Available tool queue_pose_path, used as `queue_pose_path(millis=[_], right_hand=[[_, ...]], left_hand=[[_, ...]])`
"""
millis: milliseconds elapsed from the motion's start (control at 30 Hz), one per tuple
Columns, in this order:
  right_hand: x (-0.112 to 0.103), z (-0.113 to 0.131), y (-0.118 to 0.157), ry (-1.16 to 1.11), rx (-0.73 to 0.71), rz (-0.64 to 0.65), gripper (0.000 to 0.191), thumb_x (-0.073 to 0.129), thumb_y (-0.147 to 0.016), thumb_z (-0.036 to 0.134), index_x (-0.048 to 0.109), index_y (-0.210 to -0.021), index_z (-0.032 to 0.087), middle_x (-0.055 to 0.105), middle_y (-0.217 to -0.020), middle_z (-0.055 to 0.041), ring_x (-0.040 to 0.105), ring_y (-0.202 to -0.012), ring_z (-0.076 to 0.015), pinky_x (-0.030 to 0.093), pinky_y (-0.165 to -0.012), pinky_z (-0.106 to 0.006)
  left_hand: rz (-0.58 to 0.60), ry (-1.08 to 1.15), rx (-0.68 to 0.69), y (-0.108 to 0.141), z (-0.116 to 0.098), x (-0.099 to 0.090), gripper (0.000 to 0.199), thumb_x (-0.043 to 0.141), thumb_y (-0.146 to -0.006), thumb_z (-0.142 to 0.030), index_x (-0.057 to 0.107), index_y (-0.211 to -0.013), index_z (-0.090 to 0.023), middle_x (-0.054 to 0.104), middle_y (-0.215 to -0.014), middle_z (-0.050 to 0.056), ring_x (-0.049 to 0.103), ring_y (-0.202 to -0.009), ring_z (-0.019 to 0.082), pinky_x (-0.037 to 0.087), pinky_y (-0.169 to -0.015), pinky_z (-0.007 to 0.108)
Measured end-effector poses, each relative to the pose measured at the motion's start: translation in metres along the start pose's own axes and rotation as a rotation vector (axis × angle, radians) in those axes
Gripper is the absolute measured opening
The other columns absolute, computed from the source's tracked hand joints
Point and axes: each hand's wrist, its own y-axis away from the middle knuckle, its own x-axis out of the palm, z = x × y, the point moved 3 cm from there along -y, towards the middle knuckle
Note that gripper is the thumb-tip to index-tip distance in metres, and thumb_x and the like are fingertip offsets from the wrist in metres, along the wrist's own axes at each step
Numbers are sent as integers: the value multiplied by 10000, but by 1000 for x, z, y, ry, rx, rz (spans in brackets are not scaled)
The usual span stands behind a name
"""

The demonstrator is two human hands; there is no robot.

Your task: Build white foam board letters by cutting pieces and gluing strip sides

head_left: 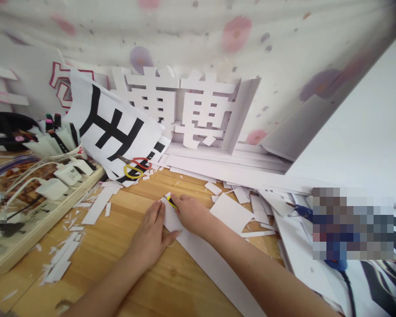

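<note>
A long white strip of foam board or card [214, 266] runs slantwise over the wooden table, from its far tip down to the lower edge of the view. My right hand [193, 214] is closed around a small yellow and black craft knife [171, 202], its tip at the strip's far end. Beside it, my left hand [153, 233] lies along the strip's left edge, fingers stretched forward and thumb spread out onto the strip. The right forearm covers part of the strip.
Scissors [136, 168] lie on a printed sheet [110, 123]. A power strip [29, 224] runs along the left. White cut-out characters [206, 103] stand at the back. Loose scraps [63, 257] and a square white piece [231, 212] lie around; a blue glue gun [336, 251] is at right.
</note>
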Motion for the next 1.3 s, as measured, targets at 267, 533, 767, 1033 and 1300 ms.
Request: queue_pose_path(millis=[267, 533, 767, 1033, 1300], right_hand=[[-16, 13, -4, 92, -31, 113, 527, 464, -807, 75, 365, -1322, 32, 687, -906, -139, 658, -790, -208, 480, -633, -269], [-28, 15, 3, 125, -51, 163, 516, 405, -840, 54, 321, -1348, 18, 688, -929, -144, 660, -828, -212, 492, -657, -282], [-35, 15, 8, 144, -67, 205, 533, 456, -826, 72, 332, -1342, 16, 684, -965, -146, 650, -880, -215, 494, -689, -276], [-28, 10, 15, 174, -74, 201, 534, 480, -817, 77, 343, -1328, 7, 681, -963, -149, 653, -872, -214, 489, -657, -263], [-19, 1, 34, 219, -101, 158, 595, 485, -783, 35, 301, -1348, 0, 679, -927, -148, 663, -805, -217, 479, -587, -267]], left_hand=[[-15, -54, 30, 0, 2, 1, 764, 442, -777, -596, 364, -1313, -56, 369, -1377, 214, 324, -1296, 309, 339, -1045, 453], [-98, -148, 90, 1, 2, 5, 778, 405, -777, -628, 383, -1289, -43, 403, -1341, 243, 361, -1271, 326, 364, -1019, 470], [-119, -168, 105, 2, 3, 6, 760, 419, -783, -612, 338, -1323, -83, 412, -1337, 228, 366, -1267, 325, 374, -1000, 483], [-55, -185, 65, 1, 0, 4, 741, 405, -800, -589, 385, -1290, -33, 398, -1348, 245, 352, -1276, 328, 340, -1034, 465], [-20, -172, 26, 0, -2, 1, 756, 436, -782, -596, 404, -1283, -31, 407, -1346, 236, 352, -1276, 323, 340, -1039, 448]])
